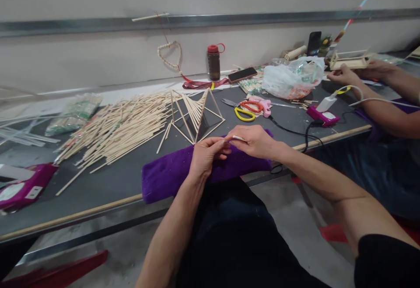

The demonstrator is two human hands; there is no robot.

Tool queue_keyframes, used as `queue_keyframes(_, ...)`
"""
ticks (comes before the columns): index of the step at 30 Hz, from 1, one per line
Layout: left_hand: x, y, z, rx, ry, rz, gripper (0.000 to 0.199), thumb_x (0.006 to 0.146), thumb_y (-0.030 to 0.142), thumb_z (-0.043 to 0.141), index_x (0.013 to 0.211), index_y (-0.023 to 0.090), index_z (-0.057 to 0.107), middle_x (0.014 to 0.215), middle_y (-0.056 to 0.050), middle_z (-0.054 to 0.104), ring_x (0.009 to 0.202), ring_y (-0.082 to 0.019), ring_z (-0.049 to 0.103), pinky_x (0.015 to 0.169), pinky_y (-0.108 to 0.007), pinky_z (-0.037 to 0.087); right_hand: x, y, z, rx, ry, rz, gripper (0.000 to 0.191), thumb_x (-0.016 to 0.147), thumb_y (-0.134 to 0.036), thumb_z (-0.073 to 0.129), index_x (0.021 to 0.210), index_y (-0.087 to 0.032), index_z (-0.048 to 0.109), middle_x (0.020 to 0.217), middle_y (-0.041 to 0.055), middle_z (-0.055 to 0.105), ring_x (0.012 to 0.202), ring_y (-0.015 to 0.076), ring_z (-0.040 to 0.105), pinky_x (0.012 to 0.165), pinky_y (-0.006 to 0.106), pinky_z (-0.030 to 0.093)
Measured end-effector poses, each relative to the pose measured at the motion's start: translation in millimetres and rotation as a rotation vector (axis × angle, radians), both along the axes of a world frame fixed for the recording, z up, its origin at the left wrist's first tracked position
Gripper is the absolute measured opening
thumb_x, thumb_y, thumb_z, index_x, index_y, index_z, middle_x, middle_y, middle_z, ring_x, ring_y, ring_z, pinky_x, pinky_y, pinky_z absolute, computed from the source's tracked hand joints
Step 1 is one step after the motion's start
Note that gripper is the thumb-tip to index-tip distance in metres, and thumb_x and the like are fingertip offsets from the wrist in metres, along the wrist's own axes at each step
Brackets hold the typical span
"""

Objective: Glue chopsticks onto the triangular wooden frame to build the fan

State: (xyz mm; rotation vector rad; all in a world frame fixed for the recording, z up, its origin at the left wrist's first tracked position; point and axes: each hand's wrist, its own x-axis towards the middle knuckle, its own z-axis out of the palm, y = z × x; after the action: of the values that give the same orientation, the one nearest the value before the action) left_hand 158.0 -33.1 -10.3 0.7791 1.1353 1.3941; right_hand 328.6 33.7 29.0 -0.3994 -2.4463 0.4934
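My left hand (208,154) and my right hand (251,141) meet fingertip to fingertip above a folded purple cloth (167,172) at the table's front edge. A short pale stick (239,138) shows in my right hand's closed fingers. My left thumb and forefinger are pinched together; whatever they hold is too small to make out. Just beyond my hands stands an open frame of thin wooden sticks (210,128), with a fan of sticks inside it. Left of the frame lies a big heap of loose wooden sticks (131,126).
Scissors (244,110), a pink glue gun (262,104) and its black cord lie right of the frame. Behind are a bottle (214,64), a phone (243,75) and a plastic bag (292,78). Magenta power sockets (323,116) sit at right, near another person's hands.
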Motion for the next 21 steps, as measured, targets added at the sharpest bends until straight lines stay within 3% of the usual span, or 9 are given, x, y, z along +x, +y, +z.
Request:
queue_keyframes(3, 1.8, -4.9, 5.3, 0.001, -0.040, 0.000, 0.026, 0.062, 0.030, 0.082, 0.077, 0.012, 0.070, 0.069, -0.005, 0.072, 0.054, -0.011, 0.065, 0.045, -0.017, 0.049, 0.6, -2.7, 7.1, -0.381, 0.043, -0.117, 0.021, 0.087, -0.024, 0.055, 0.102, -0.015, 0.066, 0.099, 0.0075, 0.068, 0.077, 0.0134, 0.062, 0.064, 0.024, 0.049)
queue_keyframes(5, 3.4, -9.2, 10.6, 0.017, -0.062, -0.019, 0.025, 0.063, 0.029, 0.081, 0.077, 0.012, 0.070, 0.068, -0.004, 0.071, 0.053, -0.011, 0.064, 0.044, -0.017, 0.048, -2.4, -4.8, 8.7, -0.714, 0.046, -0.116, 0.039, 0.079, -0.026, 0.063, 0.117, -0.016, 0.061, 0.112, 0.0086, 0.065, 0.071, 0.0105, 0.059, 0.051, 0.019, 0.044)
queue_keyframes(7, 5.0, -14.1, 16.8, 0.055, -0.064, -0.032, 0.022, 0.064, 0.029, 0.080, 0.076, 0.013, 0.070, 0.068, -0.003, 0.072, 0.051, -0.010, 0.062, 0.044, -0.017, 0.048, -7.2, -6.9, 7.1, -0.973, 0.019, 0.018, 0.057, 0.072, -0.024, 0.070, 0.127, -0.017, 0.055, 0.111, 0.0073, 0.065, 0.067, 0.0084, 0.056, 0.045, 0.016, 0.040)
queue_keyframes(11, 5.7, -23.2, 28.7, 0.144, -0.041, -0.011, 0.015, 0.067, 0.026, 0.077, 0.075, 0.015, 0.070, 0.068, -0.002, 0.072, 0.048, -0.009, 0.061, 0.044, -0.019, 0.049, -16.3, -10.9, -2.7, -1.242, 0.001, 0.327, 0.049, 0.069, -0.025, 0.075, 0.114, -0.016, 0.058, 0.081, -0.0014, 0.062, 0.053, 0.0039, 0.045, 0.040, 0.013, 0.030)
queue_keyframes(14, 1.9, -27.4, 33.8, 0.202, -0.044, 0.041, 0.012, 0.068, 0.026, 0.076, 0.073, 0.017, 0.069, 0.065, -0.001, 0.071, 0.047, -0.009, 0.060, 0.043, -0.018, 0.046, -20.3, -15.0, -9.6, -1.287, 0.001, 0.347, 0.045, 0.065, -0.023, 0.078, 0.104, -0.017, 0.058, 0.083, -0.0024, 0.061, 0.051, 0.0028, 0.043, 0.040, 0.014, 0.029)
queue_keyframes(16, -2.5, -28.0, 34.4, 0.225, -0.037, 0.086, 0.011, 0.068, 0.027, 0.075, 0.072, 0.018, 0.069, 0.065, -0.001, 0.070, 0.047, -0.009, 0.059, 0.043, -0.017, 0.045, -21.0, -18.1, -10.2, -1.245, -0.025, 0.295, 0.031, 0.069, -0.025, 0.074, 0.096, -0.015, 0.061, 0.076, -0.0023, 0.061, 0.047, 0.0024, 0.041, 0.039, 0.015, 0.028)
queue_keyframes(18, -7.7, -27.0, 33.0, 0.245, -0.003, 0.133, 0.011, 0.069, 0.028, 0.074, 0.072, 0.018, 0.070, 0.074, -0.002, 0.073, 0.054, -0.010, 0.062, 0.046, -0.018, 0.046, -19.3, -20.1, -5.4, -1.154, -0.025, 0.195, 0.020, 0.076, -0.029, 0.067, 0.087, -0.013, 0.063, 0.065, -0.0025, 0.059, 0.043, 0.0025, 0.037, 0.039, 0.017, 0.025)
queue_keyframes(21, -14.1, -24.0, 29.6, 0.244, 0.182, 0.187, 0.011, 0.071, 0.028, 0.074, 0.075, 0.019, 0.073, 0.090, -0.004, 0.074, 0.066, -0.012, 0.064, 0.050, -0.018, 0.047, -12.4, -18.4, 12.1, -0.900, 0.023, 0.037, 0.021, 0.081, -0.032, 0.062, 0.081, -0.012, 0.068, 0.061, -0.0022, 0.058, 0.048, 0.0044, 0.042, 0.045, 0.019, 0.030)
